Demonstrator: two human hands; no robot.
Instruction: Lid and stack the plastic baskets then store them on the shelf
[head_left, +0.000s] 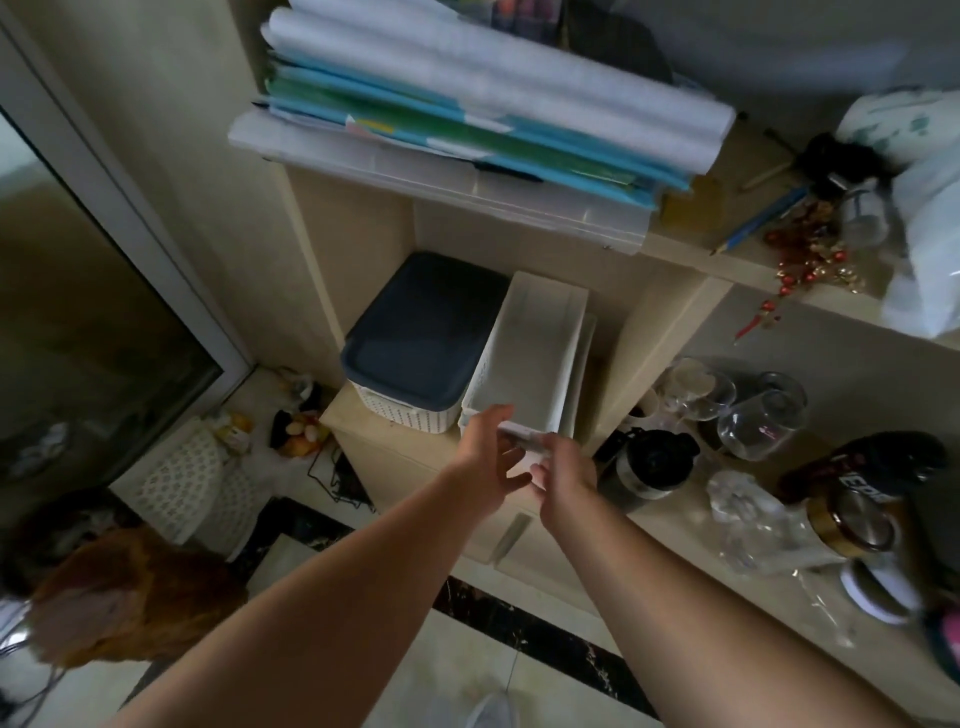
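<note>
A white perforated basket with a dark blue lid (423, 332) stands in the open shelf compartment (374, 415), on its left side. Beside it on the right stands a stack of white lidded baskets (535, 348), long side running back into the compartment. My left hand (488, 454) is at the front left corner of the white stack, fingers spread. My right hand (566, 470) is at the front right corner of the stack, fingers curled around its front edge. The front end of the stack is partly hidden by both hands.
Above the compartment lies a clear plastic box (447, 176) topped with folders and paper rolls. To the right, a shelf holds glasses (748, 410), a dark jar (649, 462) and bottles. On the floor left are a white mesh basket (182, 483) and a brown furry thing (119, 592).
</note>
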